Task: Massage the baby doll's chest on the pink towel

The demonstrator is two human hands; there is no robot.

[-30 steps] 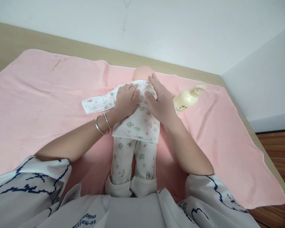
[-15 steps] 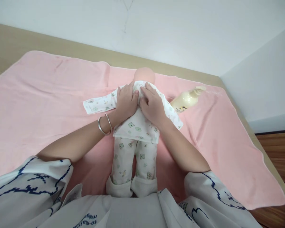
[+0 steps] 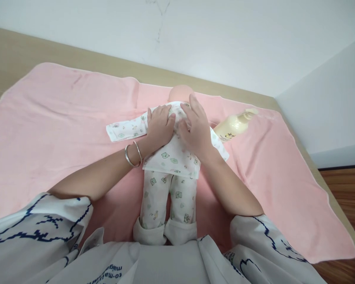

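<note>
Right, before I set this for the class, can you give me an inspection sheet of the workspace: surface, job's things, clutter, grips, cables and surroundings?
Surface: wooden table largely covered by a creased pink blanket.
Job's things: doll lying on the blanket, head away from the person, in a printed shirt and matching trousers.
Clutter: pale yellow bottle by one sleeve.
Grips: left hand open on the upper shirt; right hand open over its other side, contact unclear.
Cables: nothing seen.
Surroundings: pale wall with dark marks behind; dark wood-grained surface at the right edge.
</note>
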